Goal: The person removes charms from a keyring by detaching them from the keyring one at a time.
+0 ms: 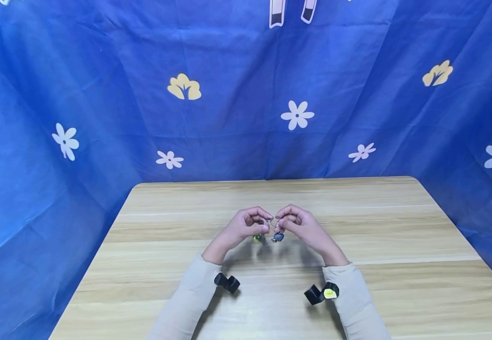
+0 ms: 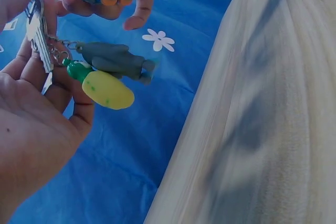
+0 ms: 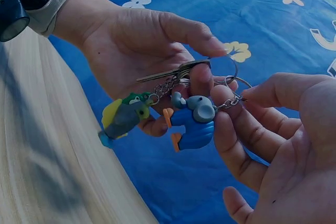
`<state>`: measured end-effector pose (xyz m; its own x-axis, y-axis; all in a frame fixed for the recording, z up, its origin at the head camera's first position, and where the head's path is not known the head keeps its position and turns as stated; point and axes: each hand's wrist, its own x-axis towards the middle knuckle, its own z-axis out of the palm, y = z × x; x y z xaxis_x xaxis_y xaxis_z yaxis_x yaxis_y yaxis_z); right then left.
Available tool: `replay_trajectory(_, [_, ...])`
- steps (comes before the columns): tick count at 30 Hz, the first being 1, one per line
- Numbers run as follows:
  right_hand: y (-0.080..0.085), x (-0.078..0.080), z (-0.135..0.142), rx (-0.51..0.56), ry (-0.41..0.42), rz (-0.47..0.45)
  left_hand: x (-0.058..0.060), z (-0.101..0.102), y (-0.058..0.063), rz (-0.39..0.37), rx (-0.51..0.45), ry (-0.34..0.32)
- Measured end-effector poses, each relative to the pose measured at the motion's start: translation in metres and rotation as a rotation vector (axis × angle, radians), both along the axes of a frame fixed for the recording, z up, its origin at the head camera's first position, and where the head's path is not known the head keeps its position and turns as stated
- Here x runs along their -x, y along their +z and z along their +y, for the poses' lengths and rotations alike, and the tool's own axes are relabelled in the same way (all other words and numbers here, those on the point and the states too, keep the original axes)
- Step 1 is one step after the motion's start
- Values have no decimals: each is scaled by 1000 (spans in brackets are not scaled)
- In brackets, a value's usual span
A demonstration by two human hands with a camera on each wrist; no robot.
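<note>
Over the middle of the table both hands meet at a bunch of key rings. My left hand (image 1: 246, 226) pinches a silver key (image 3: 170, 73) and its split ring (image 3: 234, 69) between thumb and fingers. From it hang a grey animal charm (image 2: 113, 59) and a yellow charm with a green head (image 2: 107, 90), both on short chains. My right hand (image 1: 300, 225) pinches a second metal ring (image 3: 242, 81), which overlaps the first ring in the right wrist view. A blue elephant charm (image 3: 194, 127) with orange feet dangles by its chain beside the right fingers.
Below the hands lies a wood-grain table (image 1: 144, 283). A blue cloth (image 1: 237, 104) with printed flowers hangs behind it and at both sides. Black wrist cameras are strapped over the left sleeve (image 1: 188, 293) and right sleeve (image 1: 356, 302).
</note>
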<state>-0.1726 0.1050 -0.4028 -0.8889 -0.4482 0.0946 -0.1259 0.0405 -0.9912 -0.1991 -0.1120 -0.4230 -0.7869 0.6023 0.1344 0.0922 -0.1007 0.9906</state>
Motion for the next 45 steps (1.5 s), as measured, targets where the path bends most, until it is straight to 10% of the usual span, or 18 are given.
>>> replay_trajectory(24, [2, 0, 1, -12, -59, 5, -1, -1, 3, 86, 75, 43])
replay_trajectory(45, [5, -3, -2, 1, 6, 56, 0, 2, 0, -40, -16, -13])
